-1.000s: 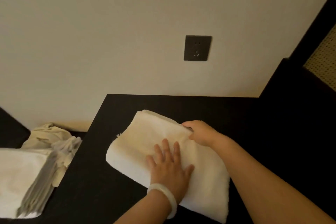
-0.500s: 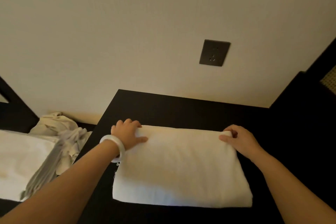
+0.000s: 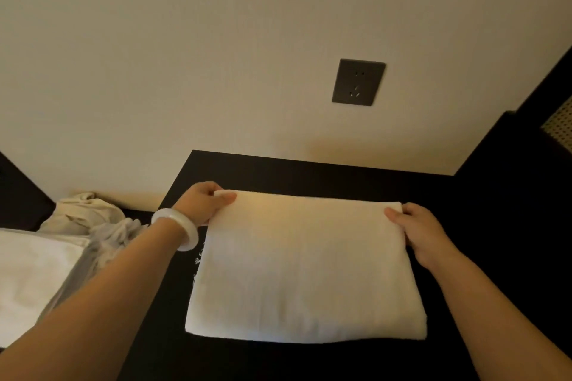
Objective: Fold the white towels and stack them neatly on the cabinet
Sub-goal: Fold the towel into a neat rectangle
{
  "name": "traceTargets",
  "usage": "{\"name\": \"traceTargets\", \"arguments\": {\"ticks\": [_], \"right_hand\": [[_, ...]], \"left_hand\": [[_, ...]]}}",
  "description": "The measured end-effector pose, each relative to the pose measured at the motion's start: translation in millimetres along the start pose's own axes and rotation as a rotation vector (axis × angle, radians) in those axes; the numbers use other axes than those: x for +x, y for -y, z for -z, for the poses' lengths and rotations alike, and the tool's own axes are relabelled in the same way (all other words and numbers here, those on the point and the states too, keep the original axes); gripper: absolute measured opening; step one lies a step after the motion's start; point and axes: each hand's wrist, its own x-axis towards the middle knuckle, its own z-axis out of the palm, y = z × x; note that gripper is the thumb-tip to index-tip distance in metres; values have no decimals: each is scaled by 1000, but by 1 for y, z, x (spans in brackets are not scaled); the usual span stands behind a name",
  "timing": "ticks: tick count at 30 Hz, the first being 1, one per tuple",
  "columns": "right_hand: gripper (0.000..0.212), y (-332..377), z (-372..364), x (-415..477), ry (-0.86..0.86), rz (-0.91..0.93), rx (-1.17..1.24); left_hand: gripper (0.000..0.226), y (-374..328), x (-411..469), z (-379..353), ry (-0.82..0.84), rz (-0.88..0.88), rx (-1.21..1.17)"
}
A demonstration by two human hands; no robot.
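Here, a folded white towel [image 3: 305, 269] is seen lying flat on the dark top of the cabinet [image 3: 309, 176], towards its near edge, with its long sides running left to right and a rounded fold along the near side. Its far left corner is pinched by the left hand [image 3: 205, 202], the thumb laid on top and the fingers curled behind the edge; a pale bracelet [image 3: 178, 229] is worn on that wrist. Its far right corner is held in the same manner by the right hand [image 3: 418, 226], thumb on the upper face, the other fingers tucked round the side where they cannot be fully made out. Beside the cabinet on the left, a stack of folded towels [image 3: 28, 272] is found, with a crumpled heap [image 3: 83, 213] of cloth just beyond it, near the wall. The towel is judged to be soft, thick and light, limp enough to sag wherever it is not supported, and not at all fragile; its layers could be expected to slide apart if only the top ply were lifted. Hold is therefore best taken at the two corners of one edge, with all layers gripped together, so that the bundle is moved as one.
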Motion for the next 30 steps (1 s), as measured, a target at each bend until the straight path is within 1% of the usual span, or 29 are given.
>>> {"name": "traceTargets", "arguments": {"ticks": [1, 2, 4, 6, 10, 12, 14, 16, 18, 19, 20, 21, 22, 23, 24, 25, 26, 27, 28, 30], "right_hand": [[15, -8, -10, 1, -70, 14, -102], [16, -15, -20, 2, -134, 42, -189], [19, -25, -32, 4, -224, 108, -299], [25, -27, -36, 7, -272, 116, -381], [34, -25, -39, 15, -280, 106, -494], [37, -27, -41, 17, -291, 104, -554], [40, -24, -44, 18, -313, 69, -592], [44, -17, -44, 20, -330, 5, -568], [48, -13, -42, 23, -311, -46, -527], [51, -13, -40, 24, -296, -68, -506], [54, -15, -38, 25, -287, -86, -485], [55, -17, -36, 25, -287, -95, -470], [52, -21, -35, 25, -297, -89, -465], [47, -24, -35, 24, -309, -70, -469], [40, -26, -36, 23, -316, -42, -481], [35, -28, -37, 22, -317, -10, -498], [32, -29, -38, 22, -315, 18, -513], [32, -29, -39, 23, -310, 38, -528], [33, -27, -38, 25, -301, 45, -548], [35, -24, -35, 29, -266, 17, -576]], "left_hand": [[15, 4, 3, -13, -66, 0, 139], [12, 10, 6, -26, -127, 5, 212], [10, 23, 5, -45, -225, 20, 171], [10, 32, 4, -52, -296, -3, 143], [7, 35, 8, -51, -328, -46, 173], [5, 37, 13, -51, -324, -38, 199], [6, 34, 17, -51, -323, -22, 232], [10, 27, 19, -52, -315, -25, 292], [23, 18, 18, -53, -335, -26, 432], [31, 13, 17, -54, -378, -31, 563], [37, 8, 15, -57, -428, -66, 719], [43, 1, 11, -64, -450, -149, 848], [47, -8, 6, -77, -425, -272, 910], [49, -15, 0, -94, -344, -399, 921], [50, -22, -8, -114, -220, -504, 908], [51, -25, -15, -135, -79, -570, 903], [55, -25, -21, -155, 48, -597, 929], [59, -23, -25, -170, 130, -598, 988], [61, -18, -26, -180, 160, -583, 1052], [63, -9, -22, -186, 137, -555, 1109]]}}
